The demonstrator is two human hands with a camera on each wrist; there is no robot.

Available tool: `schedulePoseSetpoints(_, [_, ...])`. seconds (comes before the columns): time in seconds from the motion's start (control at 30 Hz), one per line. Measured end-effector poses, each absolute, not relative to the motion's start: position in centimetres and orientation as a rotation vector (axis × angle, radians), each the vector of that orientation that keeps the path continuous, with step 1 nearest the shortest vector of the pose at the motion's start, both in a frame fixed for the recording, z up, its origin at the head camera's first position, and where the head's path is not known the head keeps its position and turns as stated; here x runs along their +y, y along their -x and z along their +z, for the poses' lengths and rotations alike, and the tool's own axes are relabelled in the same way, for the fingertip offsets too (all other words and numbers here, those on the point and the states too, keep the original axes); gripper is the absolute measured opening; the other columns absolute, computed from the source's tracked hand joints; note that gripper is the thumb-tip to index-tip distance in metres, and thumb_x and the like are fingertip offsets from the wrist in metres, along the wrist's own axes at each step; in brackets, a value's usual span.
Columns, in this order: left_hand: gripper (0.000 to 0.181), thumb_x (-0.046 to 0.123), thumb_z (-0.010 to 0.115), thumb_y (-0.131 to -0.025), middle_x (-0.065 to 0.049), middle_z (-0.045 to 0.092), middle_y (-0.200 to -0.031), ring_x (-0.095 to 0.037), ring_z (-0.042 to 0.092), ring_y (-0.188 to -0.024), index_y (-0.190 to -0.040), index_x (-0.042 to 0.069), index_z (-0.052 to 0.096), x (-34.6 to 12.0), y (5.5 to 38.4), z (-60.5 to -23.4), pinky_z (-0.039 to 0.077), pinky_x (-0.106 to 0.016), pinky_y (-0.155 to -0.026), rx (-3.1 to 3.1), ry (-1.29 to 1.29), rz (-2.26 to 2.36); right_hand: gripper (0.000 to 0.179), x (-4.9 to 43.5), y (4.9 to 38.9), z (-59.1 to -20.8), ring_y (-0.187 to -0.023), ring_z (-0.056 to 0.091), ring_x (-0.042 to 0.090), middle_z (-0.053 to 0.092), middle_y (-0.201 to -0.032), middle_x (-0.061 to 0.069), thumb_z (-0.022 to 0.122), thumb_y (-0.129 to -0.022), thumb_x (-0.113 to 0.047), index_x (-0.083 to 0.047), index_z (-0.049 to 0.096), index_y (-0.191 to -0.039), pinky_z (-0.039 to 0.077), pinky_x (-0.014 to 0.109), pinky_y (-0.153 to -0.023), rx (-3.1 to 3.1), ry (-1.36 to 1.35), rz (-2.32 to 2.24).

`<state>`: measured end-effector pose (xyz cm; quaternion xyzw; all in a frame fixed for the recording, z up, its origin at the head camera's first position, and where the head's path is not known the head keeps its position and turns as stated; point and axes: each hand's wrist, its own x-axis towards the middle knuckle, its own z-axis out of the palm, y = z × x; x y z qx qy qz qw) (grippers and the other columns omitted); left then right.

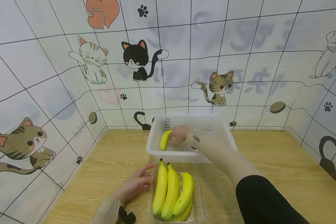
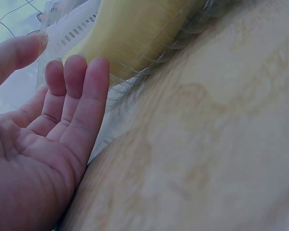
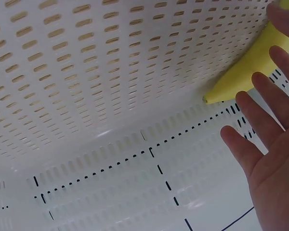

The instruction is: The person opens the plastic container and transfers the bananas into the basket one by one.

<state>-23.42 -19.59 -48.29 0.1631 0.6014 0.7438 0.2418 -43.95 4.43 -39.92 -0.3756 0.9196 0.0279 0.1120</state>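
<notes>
Lying at nine o'clock in basket: banana; right hand, fingers spread, gripping nothing. Outside, six o'clock: tray of bananas; left hand, fingers loosely bent alongside, likely for steadying.

lowest banana: partly hidden | basket banana: partly behind fingers | wrist marking: perhaps lettering, illegible

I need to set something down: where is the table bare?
Bare table lies right of the basket, beyond the black sleeve, and left of it, beyond the left hand. Crowded: front middle, with tray, bananas and that hand.
</notes>
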Motion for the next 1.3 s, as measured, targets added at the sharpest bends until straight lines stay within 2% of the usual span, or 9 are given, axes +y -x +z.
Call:
schedulePoseSetpoints(0.13, [0.056, 0.003, 0.050, -0.098, -0.003, 0.048, -0.101, -0.009, 0.054, -0.080, -0.149, 0.008, 0.028, -19.3, 23.4, -48.3, 0.052, -0.027, -0.075, 1.636, -0.446, 2.042, 0.053, 4.8, 44.0, -40.2, -0.123, 0.051, 0.019, 0.058, -0.132, -0.007, 0.076, -0.077, -0.031, -0.034, 0.063, -0.128, 0.042, 0.044, -0.100, 2.701, 1.061, 0.087])
schedulePoseSetpoints(0.37, [0.056, 0.003, 0.050, -0.099, -0.003, 0.048, -0.100, -0.009, 0.055, -0.079, -0.150, 0.007, 0.027, -19.0, 23.1, -48.4, 0.052, -0.026, -0.074, 1.613, -0.434, 2.042, 0.054, 5.4, 43.8, -39.3, -0.119, 0.053, 0.020, 0.060, -0.130, -0.002, 0.078, -0.076, -0.032, -0.027, 0.064, -0.128, 0.043, 0.042, -0.099, 2.695, 1.105, 0.103])
schedulePoseSetpoints(0.73, [0.055, 0.004, 0.051, -0.099, -0.003, 0.049, -0.102, -0.009, 0.054, -0.080, -0.149, 0.010, 0.030, -19.3, 23.0, -48.5, 0.052, -0.027, -0.074, 1.611, -0.426, 2.047, 0.051, 6.4, 42.4, -33.8, -0.124, 0.051, 0.020, 0.057, -0.134, -0.001, 0.071, -0.085, -0.034, -0.023, 0.060, -0.133, 0.040, 0.040, -0.103, 2.747, 1.208, 0.001])
schedulePoseSetpoints(1.0, [0.058, 0.002, 0.050, -0.098, -0.004, 0.049, -0.102, -0.011, 0.054, -0.082, -0.151, 0.008, 0.024, -19.3, 23.2, -48.2, 0.052, -0.028, -0.075, 1.632, -0.418, 2.041, 0.048, 7.3, 38.9, -30.6, -0.129, 0.046, 0.020, 0.054, -0.138, -0.001, 0.069, -0.089, -0.030, -0.021, 0.058, -0.135, 0.036, 0.039, -0.106, 2.718, 1.339, -0.165])
schedulePoseSetpoints(1.3, [0.058, 0.001, 0.049, -0.098, -0.005, 0.052, -0.104, -0.010, 0.056, -0.083, -0.150, 0.005, 0.023, -19.5, 23.4, -48.2, 0.052, -0.028, -0.075, 1.620, -0.468, 2.041, 0.047, 9.2, 32.7, -30.5, -0.125, 0.049, 0.016, 0.055, -0.135, -0.004, 0.067, -0.090, -0.033, -0.022, 0.058, -0.135, 0.039, 0.035, -0.104, 2.658, 1.598, -0.226])
